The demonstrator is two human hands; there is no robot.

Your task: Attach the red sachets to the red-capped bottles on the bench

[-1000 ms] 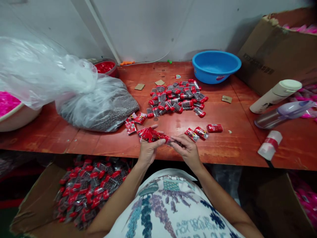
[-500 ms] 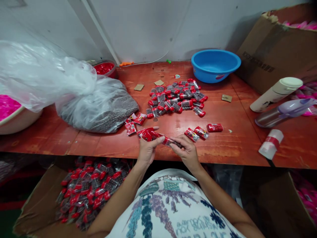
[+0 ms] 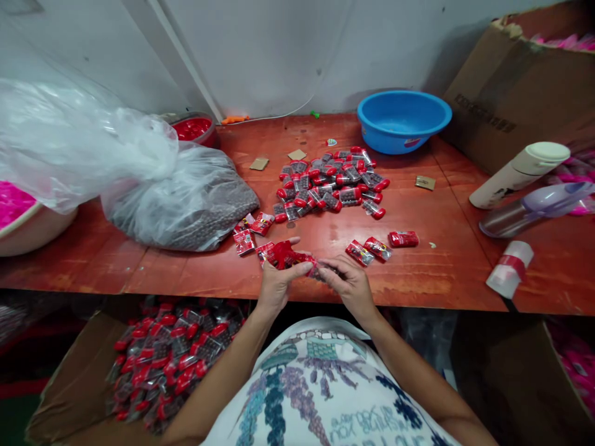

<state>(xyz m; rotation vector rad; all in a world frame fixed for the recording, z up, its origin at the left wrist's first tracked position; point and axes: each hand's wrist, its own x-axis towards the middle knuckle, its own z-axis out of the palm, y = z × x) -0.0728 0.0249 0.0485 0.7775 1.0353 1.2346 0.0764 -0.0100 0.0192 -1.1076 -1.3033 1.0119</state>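
Note:
At the table's front edge my left hand (image 3: 275,286) holds red printed plastic wrappers (image 3: 279,254), its thumb pressed along them. My right hand (image 3: 352,284) pinches the end of a small clear container with dark contents (image 3: 314,271). The red plastic in my left hand meets the container's other end; whether it lies around or against it I cannot tell. Left of my hands lie several red printed packets (image 3: 245,241). To the right are two red-and-clear packs (image 3: 359,253) and a red pack (image 3: 403,238). Beyond my hands sits a heap of red-capped clear containers (image 3: 325,183).
A tied clear bag of dark pellets (image 3: 186,204) lies at left. A blue basin (image 3: 404,121) stands at the back right, near a cardboard box (image 3: 493,105). Bottles (image 3: 515,176) and a clear roll (image 3: 510,269) are at right. Below left, an open carton (image 3: 69,378) holds many red-capped containers.
My right hand and the container have shifted slightly left, toward the red plastic in my left hand. Less of the container shows between my hands.

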